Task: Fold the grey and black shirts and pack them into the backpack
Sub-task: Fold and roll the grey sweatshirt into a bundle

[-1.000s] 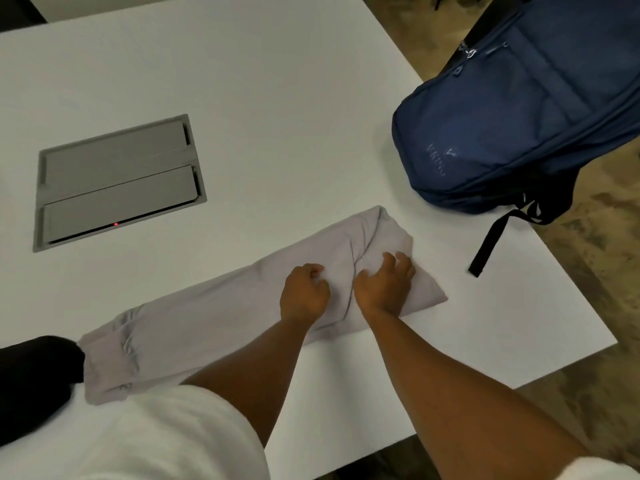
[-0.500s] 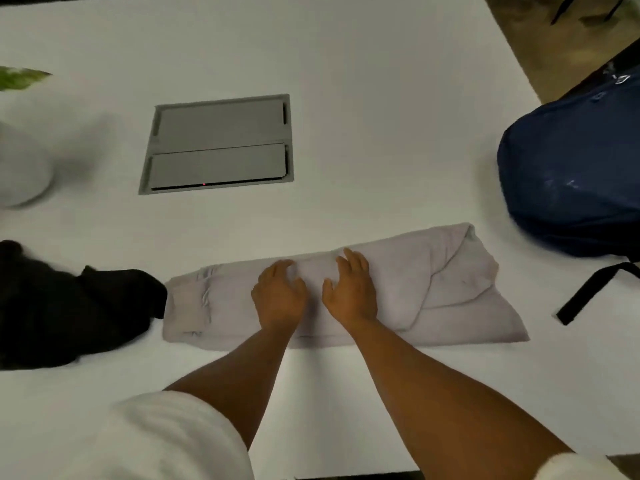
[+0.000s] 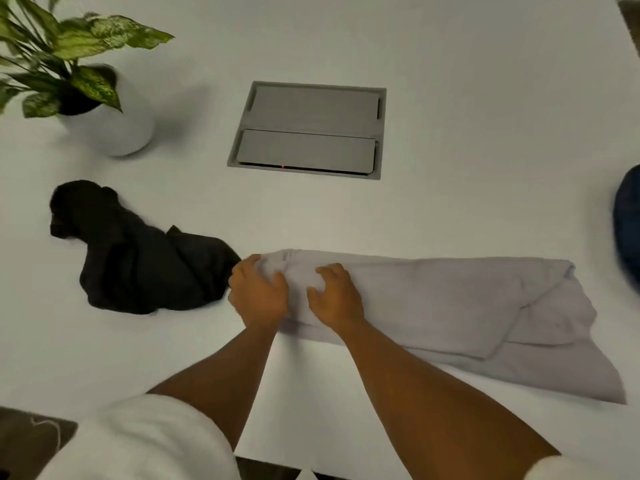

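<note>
White and smooth, a large table (image 3: 450, 98) fills nearly the whole view from above. Near its front edge, the left hand (image 3: 258, 294) and right hand (image 3: 335, 296) sit side by side on the left end of the grey shirt (image 3: 450, 303), fingers curled down and gathering the soft cloth into a rounded bunch. How much fabric lies under each palm is hidden by the hands themselves. Bare forearms run back to short white sleeves (image 3: 138, 441) at the bottom edge. The grey shirt lies as a long, flattened band stretching to the right, with overlapping folded layers and a pointed corner at its far right end. Just left of the left hand, touching or nearly touching the shirt's end, the black shirt (image 3: 138, 265) lies crumpled in a dark, shapeless heap. Farther back, a rectangular grey metal hatch (image 3: 308, 129) with two flaps is set flush into the tabletop. At the back left stands a round white pot (image 3: 114, 129) holding a speckled green-leaved plant (image 3: 52, 46), partly cut off. Only a blurred dark blue sliver of the backpack (image 3: 628, 230) shows at the right edge.
</note>
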{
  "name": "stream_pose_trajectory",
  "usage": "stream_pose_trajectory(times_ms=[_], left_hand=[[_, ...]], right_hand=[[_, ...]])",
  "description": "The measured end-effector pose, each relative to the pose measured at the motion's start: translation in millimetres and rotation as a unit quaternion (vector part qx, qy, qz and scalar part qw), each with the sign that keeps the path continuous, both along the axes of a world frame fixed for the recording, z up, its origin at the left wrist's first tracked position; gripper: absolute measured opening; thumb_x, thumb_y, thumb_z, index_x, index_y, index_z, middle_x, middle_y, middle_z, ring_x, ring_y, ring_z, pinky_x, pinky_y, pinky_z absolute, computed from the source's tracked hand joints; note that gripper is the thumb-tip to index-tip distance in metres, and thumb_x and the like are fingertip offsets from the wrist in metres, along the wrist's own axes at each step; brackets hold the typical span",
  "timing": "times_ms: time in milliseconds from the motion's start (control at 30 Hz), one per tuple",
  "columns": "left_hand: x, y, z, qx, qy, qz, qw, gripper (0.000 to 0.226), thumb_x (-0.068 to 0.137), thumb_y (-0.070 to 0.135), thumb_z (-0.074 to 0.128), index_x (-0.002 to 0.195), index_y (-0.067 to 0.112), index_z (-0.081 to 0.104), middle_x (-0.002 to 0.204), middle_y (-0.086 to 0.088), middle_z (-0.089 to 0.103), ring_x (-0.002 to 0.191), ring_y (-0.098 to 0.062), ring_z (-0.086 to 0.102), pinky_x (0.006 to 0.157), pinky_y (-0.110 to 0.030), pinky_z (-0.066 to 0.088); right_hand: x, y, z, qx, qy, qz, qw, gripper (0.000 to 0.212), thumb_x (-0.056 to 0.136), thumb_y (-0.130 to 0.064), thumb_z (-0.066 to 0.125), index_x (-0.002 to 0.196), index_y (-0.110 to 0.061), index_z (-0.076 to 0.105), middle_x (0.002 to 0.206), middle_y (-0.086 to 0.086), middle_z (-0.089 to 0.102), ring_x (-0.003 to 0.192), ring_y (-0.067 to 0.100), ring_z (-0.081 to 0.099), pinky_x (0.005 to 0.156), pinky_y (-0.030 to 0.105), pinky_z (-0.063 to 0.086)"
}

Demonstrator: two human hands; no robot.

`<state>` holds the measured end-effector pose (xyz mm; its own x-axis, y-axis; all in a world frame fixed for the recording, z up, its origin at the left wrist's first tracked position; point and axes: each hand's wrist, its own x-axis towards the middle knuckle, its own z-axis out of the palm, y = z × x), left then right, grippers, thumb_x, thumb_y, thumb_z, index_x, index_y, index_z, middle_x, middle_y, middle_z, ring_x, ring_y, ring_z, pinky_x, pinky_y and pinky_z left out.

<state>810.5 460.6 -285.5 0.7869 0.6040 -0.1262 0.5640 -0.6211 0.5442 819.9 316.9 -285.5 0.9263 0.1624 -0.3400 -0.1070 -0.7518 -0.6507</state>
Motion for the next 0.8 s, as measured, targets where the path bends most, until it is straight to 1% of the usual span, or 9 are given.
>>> stream_pose_trajectory(times_ms=[100,233,400,467,533,600,667,733,800], left_hand=[[0,22,0,-0.062,0.046,0.066,0.995,0.063,0.086,0.046,0.069,0.139,0.017,0.048,0.140,-0.008,0.049,0.126,-0.032,0.051,0.104,-0.052,0.044],[5,31,-1,-0.125,0.117,0.125,0.977,0.070,0.088,0.061,0.061,0.141,0.018,0.043,0.142,-0.006,0.047,0.127,-0.032,0.051,0.107,-0.053,0.041],[2,33,-7,-0.182,0.153,0.153,0.959,0.077,0.086,0.072,0.054,0.137,0.015,0.043,0.134,-0.010,0.046,0.115,-0.035,0.057,0.101,-0.055,0.048],[2,35,-2,-0.187,0.158,0.146,0.959,0.076,0.087,0.073,0.052,0.134,0.014,0.045,0.129,-0.011,0.052,0.111,-0.034,0.058,0.099,-0.051,0.050],[4,36,4,-0.191,0.153,0.135,0.960,0.072,0.089,0.075,0.047,0.123,0.012,0.053,0.116,-0.010,0.061,0.104,-0.031,0.061,0.095,-0.047,0.052],[10,32,14,-0.199,0.145,0.110,0.963,0.069,0.091,0.074,0.043,0.099,0.009,0.062,0.098,-0.008,0.065,0.093,-0.029,0.063,0.090,-0.045,0.054],[18,22,27,-0.237,0.129,0.089,0.959,0.064,0.093,0.070,0.046,0.079,0.010,0.062,0.083,-0.007,0.066,0.083,-0.027,0.064,0.083,-0.042,0.056],[24,11,42,-0.320,0.118,0.059,0.938,0.060,0.093,0.070,0.048,0.079,0.014,0.065,0.088,-0.006,0.070,0.081,-0.020,0.063,0.078,-0.037,0.053],[26,0,55,-0.394,0.116,-0.007,0.912,0.065,0.095,0.072,0.041,0.091,0.015,0.073,0.089,-0.006,0.074,0.075,-0.010,0.063,0.088,-0.043,0.051]], right_hand=[[5,19,1,0.028,0.062,-0.023,0.997,0.049,0.093,-0.031,0.062,0.138,-0.016,0.052,0.140,0.003,0.049,0.130,0.021,0.047,0.107,0.034,0.040],[9,30,0,0.033,0.105,-0.032,0.993,0.050,0.092,-0.030,0.063,0.138,-0.014,0.052,0.138,0.005,0.055,0.127,0.023,0.051,0.109,0.035,0.039],[19,32,3,0.022,0.142,-0.037,0.989,0.053,0.094,-0.032,0.061,0.142,-0.011,0.050,0.143,0.006,0.054,0.131,0.022,0.049,0.112,0.033,0.035],[24,31,6,0.024,0.166,-0.051,0.984,0.054,0.095,-0.037,0.057,0.143,-0.013,0.049,0.145,0.004,0.052,0.134,0.022,0.047,0.113,0.030,0.034],[27,29,12,0.053,0.206,-0.081,0.974,0.053,0.096,-0.044,0.053,0.141,-0.014,0.051,0.145,0.004,0.052,0.132,0.023,0.048,0.112,0.032,0.036],[30,29,18,0.125,0.242,-0.129,0.953,0.049,0.095,-0.055,0.050,0.123,-0.016,0.061,0.133,0.006,0.061,0.120,0.024,0.057,0.108,0.040,0.044],[32,27,26,0.222,0.290,-0.180,0.913,0.049,0.092,-0.064,0.051,0.101,-0.018,0.066,0.118,0.009,0.069,0.106,0.026,0.065,0.099,0.045,0.052],[34,19,36,0.291,0.332,-0.203,0.874,0.061,0.082,-0.073,0.058,0.106,-0.019,0.072,0.113,0.012,0.072,0.106,0.030,0.067,0.097,0.046,0.053],[35,4,42,0.345,0.358,-0.214,0.841,0.069,0.063,-0.080,0.071,0.110,-0.029,0.073,0.120,0.008,0.070,0.113,0.029,0.064,0.101,0.048,0.050]])
